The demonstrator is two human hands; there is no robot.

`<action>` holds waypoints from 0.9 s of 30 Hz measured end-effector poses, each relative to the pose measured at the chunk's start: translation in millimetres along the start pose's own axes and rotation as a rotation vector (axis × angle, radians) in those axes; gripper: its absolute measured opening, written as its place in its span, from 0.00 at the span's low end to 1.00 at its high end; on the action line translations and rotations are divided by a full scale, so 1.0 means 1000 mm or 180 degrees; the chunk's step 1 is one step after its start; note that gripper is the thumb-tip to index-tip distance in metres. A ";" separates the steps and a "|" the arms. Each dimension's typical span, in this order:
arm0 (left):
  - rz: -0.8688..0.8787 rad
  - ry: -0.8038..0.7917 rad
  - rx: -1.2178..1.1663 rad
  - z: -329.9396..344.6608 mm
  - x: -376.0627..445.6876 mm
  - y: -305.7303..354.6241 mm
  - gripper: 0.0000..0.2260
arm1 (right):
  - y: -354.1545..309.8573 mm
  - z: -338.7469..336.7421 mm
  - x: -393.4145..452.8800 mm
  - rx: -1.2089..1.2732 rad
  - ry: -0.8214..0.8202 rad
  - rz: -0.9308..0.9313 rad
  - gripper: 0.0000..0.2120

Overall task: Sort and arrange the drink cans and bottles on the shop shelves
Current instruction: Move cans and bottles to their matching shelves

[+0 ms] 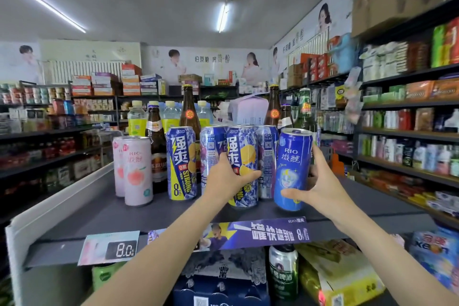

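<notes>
Left hand [227, 176] fingers gripping upright yellow-blue can [242, 169], right hand [320, 186] fingers gripping blue can [293, 169], tilted right

A small grocery shop is showing here: stocked shelves [407, 134] are running along at 3 and 9 o'clock, a price tag [121, 249] is hanging at 6, advertising posters [206, 62] are lining the wall at 12.

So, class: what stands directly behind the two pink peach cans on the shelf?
Behind the pink peach cans stands a brown bottle; its lower left is covered by them.
</notes>
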State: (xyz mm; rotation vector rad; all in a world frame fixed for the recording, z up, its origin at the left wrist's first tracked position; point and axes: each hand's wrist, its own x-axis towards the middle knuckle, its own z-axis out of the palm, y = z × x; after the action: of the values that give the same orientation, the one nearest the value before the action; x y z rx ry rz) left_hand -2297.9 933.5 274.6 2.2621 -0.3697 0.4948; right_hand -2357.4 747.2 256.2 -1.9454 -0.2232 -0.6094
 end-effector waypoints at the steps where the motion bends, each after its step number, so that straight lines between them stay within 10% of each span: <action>1: 0.0013 -0.0161 0.0100 -0.005 0.002 0.000 0.36 | 0.000 0.002 0.000 -0.0011 0.0027 -0.0002 0.54; 9: 0.0236 -0.0672 0.0367 -0.054 0.006 -0.009 0.15 | -0.023 0.012 -0.005 -0.0052 -0.0030 -0.0217 0.53; 18: 0.0209 0.0963 0.0321 -0.124 -0.037 -0.098 0.13 | -0.071 0.086 -0.001 -0.0018 -0.0613 -0.0486 0.44; 27: -0.0265 0.0893 0.0504 -0.170 -0.065 -0.161 0.22 | -0.095 0.216 0.014 -0.0367 -0.1106 -0.0634 0.58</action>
State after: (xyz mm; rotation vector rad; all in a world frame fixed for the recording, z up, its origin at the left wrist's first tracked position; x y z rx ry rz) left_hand -2328.7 1172.6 248.8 2.3061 -0.0962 0.8100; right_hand -2316.7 979.5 266.8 -2.1499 -0.6170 -0.4143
